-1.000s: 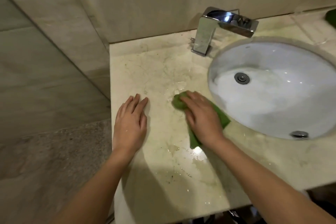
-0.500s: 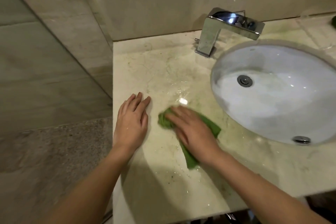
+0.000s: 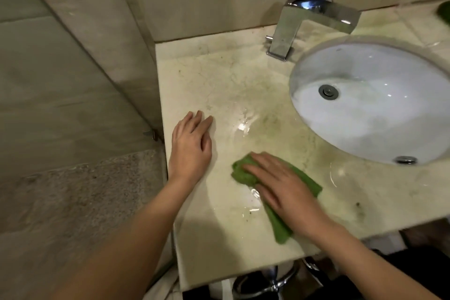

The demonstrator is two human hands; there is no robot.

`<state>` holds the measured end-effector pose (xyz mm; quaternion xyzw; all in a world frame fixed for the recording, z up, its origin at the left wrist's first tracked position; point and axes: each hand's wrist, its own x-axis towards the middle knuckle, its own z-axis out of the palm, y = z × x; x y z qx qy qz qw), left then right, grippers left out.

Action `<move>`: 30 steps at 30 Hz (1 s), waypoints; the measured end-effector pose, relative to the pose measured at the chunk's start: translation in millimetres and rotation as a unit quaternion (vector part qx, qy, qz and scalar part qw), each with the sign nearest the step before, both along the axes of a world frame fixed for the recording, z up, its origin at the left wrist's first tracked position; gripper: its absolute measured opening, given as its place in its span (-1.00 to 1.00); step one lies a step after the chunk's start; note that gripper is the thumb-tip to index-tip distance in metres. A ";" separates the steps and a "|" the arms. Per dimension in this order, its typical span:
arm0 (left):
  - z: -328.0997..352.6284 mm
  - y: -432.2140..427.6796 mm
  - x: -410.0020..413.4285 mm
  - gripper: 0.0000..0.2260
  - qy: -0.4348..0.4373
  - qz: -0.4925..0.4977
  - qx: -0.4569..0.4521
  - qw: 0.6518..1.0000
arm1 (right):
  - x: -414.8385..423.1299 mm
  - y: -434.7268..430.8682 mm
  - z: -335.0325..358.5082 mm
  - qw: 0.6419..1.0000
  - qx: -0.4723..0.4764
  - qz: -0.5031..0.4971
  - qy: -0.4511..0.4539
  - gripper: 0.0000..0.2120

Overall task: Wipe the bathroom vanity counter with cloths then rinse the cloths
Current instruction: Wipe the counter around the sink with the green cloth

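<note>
A green cloth (image 3: 243, 173) lies bunched on the beige marble vanity counter (image 3: 219, 75), left of the basin. My right hand (image 3: 285, 190) presses flat on the cloth with straight fingers and covers most of it. My left hand (image 3: 191, 143) rests flat on the counter near its left edge, fingers extended, holding nothing. Wet streaks shine on the stone between the hands. A second green cloth (image 3: 444, 11) shows only as a corner at the far right edge.
A white oval basin (image 3: 379, 114) with a drain sits at right. A square chrome faucet (image 3: 314, 22) stands behind it. A glass partition and tiled wall (image 3: 73, 80) border the counter's left side. Chrome pipework (image 3: 267, 282) shows below the front edge.
My right hand has dragged the green cloth toward the counter's front edge, away from the faucet. My left hand has stayed flat in the same spot.
</note>
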<state>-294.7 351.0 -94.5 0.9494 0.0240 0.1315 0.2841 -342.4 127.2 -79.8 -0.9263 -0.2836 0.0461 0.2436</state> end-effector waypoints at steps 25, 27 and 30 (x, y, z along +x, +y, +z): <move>4.3 81.2 -68.3 -0.66 -0.032 0.096 -0.216 0.971 | -50.7 80.7 -1.5 1.000 0.026 0.014 0.001 -0.63; 0.5 79.8 -65.9 -0.66 -0.036 0.106 -0.216 0.970 | -18.7 80.7 -3.4 0.998 0.037 -0.044 -0.013 -0.63; -3.2 80.3 -63.9 -0.65 -0.048 0.102 -0.212 0.971 | 6.8 128.9 -7.7 0.995 0.035 -0.091 -0.033 -0.63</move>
